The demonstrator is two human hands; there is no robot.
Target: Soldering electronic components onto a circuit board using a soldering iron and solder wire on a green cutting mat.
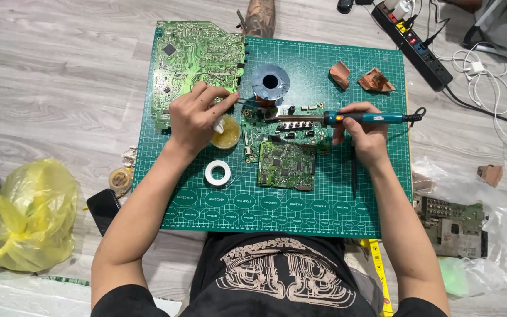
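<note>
Over the small circuit board [286, 149], my right hand [362, 132] grips the soldering iron [347, 118]; my left hand [198, 114] pinches solder wire [243, 101] beside it.

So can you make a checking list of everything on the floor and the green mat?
Surface: green cutting mat on grey wood floor.
Job's things: small circuit board, soldering iron, solder spool.
Clutter: big circuit board, flux tin, tape roll, yellow bag, phone, brown scraps.
Grippers: left hand pinches a thin wire; right hand grips the soldering iron.
Cables: power strip, white cords.
Surroundings: another board on clear plastic.
</note>
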